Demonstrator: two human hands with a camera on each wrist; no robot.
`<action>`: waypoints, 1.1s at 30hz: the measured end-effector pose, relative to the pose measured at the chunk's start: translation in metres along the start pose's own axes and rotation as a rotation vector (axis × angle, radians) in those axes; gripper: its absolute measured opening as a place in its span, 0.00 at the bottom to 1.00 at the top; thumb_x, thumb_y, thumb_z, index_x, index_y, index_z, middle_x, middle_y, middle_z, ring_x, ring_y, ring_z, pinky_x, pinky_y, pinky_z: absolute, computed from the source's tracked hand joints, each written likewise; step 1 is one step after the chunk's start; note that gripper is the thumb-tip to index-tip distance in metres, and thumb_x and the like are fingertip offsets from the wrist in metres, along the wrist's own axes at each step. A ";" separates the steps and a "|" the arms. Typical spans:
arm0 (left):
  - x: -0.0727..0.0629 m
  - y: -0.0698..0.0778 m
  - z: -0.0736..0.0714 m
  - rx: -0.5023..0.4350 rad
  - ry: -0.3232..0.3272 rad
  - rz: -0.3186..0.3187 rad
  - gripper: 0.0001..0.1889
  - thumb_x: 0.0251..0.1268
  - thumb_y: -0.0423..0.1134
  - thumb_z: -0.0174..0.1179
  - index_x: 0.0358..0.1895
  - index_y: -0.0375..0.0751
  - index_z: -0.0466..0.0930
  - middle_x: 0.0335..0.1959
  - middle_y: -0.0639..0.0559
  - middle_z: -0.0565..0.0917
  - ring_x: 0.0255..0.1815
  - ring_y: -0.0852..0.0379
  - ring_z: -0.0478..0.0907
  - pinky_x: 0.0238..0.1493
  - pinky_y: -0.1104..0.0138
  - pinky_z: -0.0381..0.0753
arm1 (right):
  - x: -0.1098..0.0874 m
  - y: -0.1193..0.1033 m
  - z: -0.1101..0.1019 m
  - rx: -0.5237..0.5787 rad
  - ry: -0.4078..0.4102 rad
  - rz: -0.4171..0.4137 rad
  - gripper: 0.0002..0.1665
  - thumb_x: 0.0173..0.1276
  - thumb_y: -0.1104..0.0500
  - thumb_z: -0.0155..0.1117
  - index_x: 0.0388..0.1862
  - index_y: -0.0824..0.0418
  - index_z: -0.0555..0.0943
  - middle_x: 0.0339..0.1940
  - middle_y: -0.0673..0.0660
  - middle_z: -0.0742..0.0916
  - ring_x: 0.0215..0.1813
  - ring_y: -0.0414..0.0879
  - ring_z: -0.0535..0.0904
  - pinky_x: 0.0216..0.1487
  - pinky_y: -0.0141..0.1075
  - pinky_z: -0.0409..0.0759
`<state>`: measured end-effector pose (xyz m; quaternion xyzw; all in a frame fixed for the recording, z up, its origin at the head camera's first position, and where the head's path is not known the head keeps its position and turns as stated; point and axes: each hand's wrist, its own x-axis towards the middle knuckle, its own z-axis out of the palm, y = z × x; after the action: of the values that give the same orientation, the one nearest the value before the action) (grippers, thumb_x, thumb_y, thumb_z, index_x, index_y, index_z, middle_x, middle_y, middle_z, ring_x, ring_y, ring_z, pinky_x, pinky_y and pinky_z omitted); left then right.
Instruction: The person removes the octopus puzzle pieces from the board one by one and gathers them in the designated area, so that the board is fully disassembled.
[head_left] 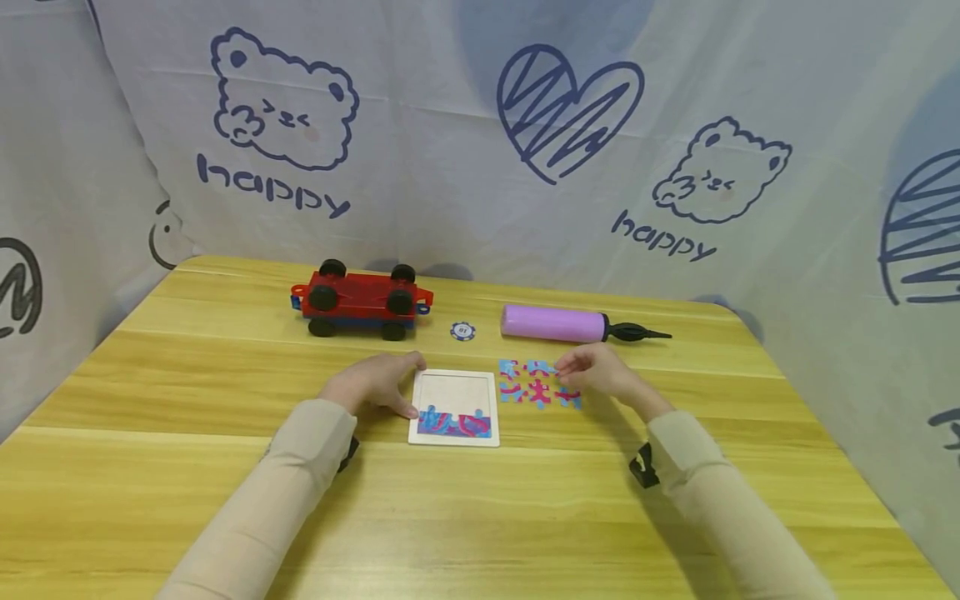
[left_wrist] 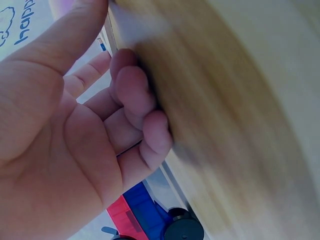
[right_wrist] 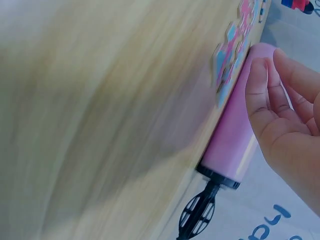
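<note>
My left hand (head_left: 375, 382) lies at the left side of a white square puzzle tray (head_left: 454, 442), index finger at the upper left corner and thumb at the left rim. In the left wrist view its other fingers (left_wrist: 135, 95) curl against the tabletop. Blue and pink puzzle pieces (head_left: 453, 425) fill the bottom strip of the tray. My right hand (head_left: 600, 373) hovers over the right end of several loose puzzle pieces (head_left: 539, 392). Its thumb and index fingertips come close together, with no piece visible between them in the right wrist view, and partly cover the upper row.
A red and blue toy vehicle with black wheels (head_left: 362, 298) lies behind the left hand. Beside it are a round blue and white chip (head_left: 462, 332) and a purple hand pump (head_left: 555, 323) with a black nozzle. A printed cloth (head_left: 450, 225) hangs behind the wooden table (head_left: 480, 517).
</note>
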<state>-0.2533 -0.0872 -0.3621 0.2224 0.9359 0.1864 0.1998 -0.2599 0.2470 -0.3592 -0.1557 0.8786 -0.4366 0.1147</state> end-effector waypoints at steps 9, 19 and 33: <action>0.000 0.001 0.000 -0.012 -0.003 -0.011 0.35 0.45 0.47 0.68 0.59 0.43 0.63 0.48 0.41 0.72 0.44 0.48 0.67 0.55 0.53 0.63 | 0.007 -0.015 0.015 -0.019 -0.003 -0.018 0.10 0.56 0.70 0.62 0.36 0.76 0.77 0.30 0.60 0.83 0.29 0.41 0.76 0.34 0.35 0.77; -0.001 0.002 -0.001 -0.013 -0.009 -0.014 0.35 0.46 0.47 0.67 0.59 0.44 0.62 0.54 0.38 0.70 0.50 0.46 0.67 0.57 0.52 0.61 | 0.019 -0.030 0.039 -0.011 -0.059 -0.032 0.09 0.56 0.69 0.64 0.35 0.74 0.78 0.27 0.58 0.83 0.25 0.44 0.75 0.29 0.37 0.76; 0.001 0.000 0.000 -0.021 -0.009 -0.024 0.36 0.46 0.48 0.67 0.60 0.44 0.62 0.56 0.38 0.69 0.52 0.45 0.66 0.58 0.51 0.60 | 0.028 -0.064 0.075 -0.002 -0.166 -0.052 0.10 0.55 0.71 0.63 0.37 0.74 0.78 0.28 0.57 0.82 0.27 0.39 0.75 0.31 0.36 0.77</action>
<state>-0.2540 -0.0865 -0.3623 0.2097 0.9355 0.1929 0.2088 -0.2498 0.1449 -0.3546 -0.2142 0.8622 -0.4241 0.1755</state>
